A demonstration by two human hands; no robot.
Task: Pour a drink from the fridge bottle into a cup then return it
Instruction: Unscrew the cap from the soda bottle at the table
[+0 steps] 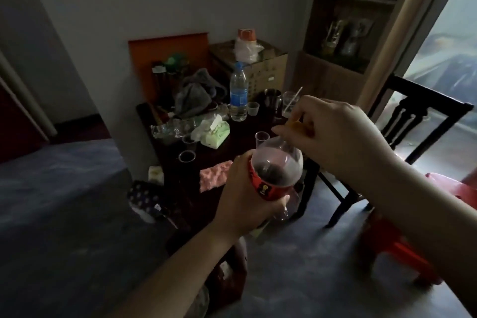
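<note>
1. One bottle (276, 165), red label, dark drink inside: out of the fridge, held tilted above the near edge of the table (242, 144).
2. Progress, judged: cap (296, 126) sits on the neck. Opening or closing cannot be told. Return to the fridge remains.
3. Left hand (247, 204): fingers wrapped round the bottle's labelled body.
4. Right hand (335, 137): arched above, fingertips pinching the cap.
5. Small clear cup (262, 137): on the table just beyond the bottle, contents unclear.
</note>
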